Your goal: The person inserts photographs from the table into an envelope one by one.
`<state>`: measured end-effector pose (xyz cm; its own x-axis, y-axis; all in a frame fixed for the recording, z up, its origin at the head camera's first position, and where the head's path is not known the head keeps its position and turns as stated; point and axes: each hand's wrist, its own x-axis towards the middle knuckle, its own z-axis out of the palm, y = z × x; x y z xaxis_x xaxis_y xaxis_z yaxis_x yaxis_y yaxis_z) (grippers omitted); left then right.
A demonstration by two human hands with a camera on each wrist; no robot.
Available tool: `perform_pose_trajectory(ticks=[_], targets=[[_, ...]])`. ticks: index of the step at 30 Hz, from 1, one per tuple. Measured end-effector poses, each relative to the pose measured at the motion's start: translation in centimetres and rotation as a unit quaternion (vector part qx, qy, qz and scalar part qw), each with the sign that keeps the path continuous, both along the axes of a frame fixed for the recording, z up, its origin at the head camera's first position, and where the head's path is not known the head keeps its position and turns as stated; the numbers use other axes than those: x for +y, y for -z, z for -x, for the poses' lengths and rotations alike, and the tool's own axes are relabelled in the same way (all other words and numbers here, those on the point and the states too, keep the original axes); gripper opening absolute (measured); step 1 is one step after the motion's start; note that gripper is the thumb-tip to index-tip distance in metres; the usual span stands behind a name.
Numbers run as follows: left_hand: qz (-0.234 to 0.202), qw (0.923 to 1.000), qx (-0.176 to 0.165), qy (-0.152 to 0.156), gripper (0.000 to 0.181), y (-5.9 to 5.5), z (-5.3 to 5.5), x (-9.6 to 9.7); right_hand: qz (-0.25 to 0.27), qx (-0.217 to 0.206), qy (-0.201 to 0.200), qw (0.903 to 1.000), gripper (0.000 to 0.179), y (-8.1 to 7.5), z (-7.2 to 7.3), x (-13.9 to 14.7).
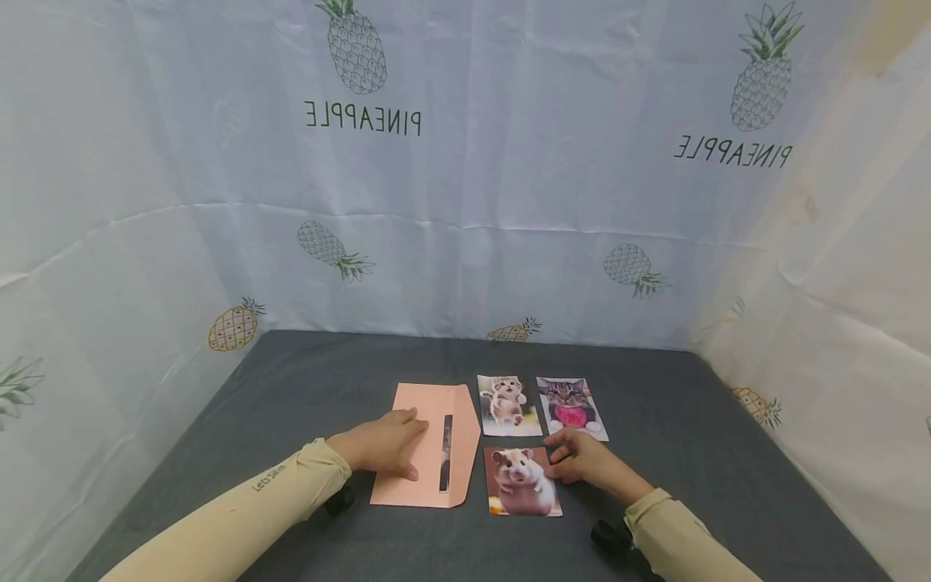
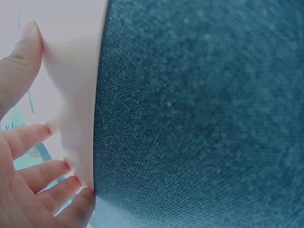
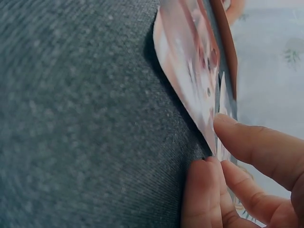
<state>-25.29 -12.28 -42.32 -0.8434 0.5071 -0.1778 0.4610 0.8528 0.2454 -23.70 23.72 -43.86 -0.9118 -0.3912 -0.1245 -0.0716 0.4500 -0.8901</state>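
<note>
Because the right hand (image 1: 591,464) has its fingertips at the far right corner of the hamster photo (image 1: 522,489), I read everything from there: the photo lies just left of that hand, toward the near side of the bench (image 1: 662,428), and the left hand (image 1: 378,443) is farther off. I judge the photo's long axis to run from the near side toward the far edge, roughly in line with the envelope (image 1: 431,457) on its left. I cannot tell whether the right grip pinches the corner, since my wrist view shows fingers around it but not the contact. The left grip is spread, its fingers fairly straight across the envelope's left half. That envelope is smooth peach paper, its tapered flap (image 1: 465,457) pointing right, with a long narrow slot (image 1: 445,457) showing a dark strip. Toward the bench's far edge lie a kitten photo (image 1: 507,406) and a cat photo (image 1: 571,410), both thin rectangular prints, like the hamster's. Dark, finely woven cloth (image 3: 85,133) covers the bench.
</note>
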Motion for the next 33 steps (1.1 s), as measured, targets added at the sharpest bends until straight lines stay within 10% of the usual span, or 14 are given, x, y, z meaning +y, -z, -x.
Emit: perform_pose_trajectory(ticks=[33], targets=[[-0.001, 1.0000, 0.005, 0.006, 0.082, 0.0, 0.0, -0.2, -0.074, 0.033, 0.104, 0.9912, 0.050, -0.5, -1.1, -2.5]])
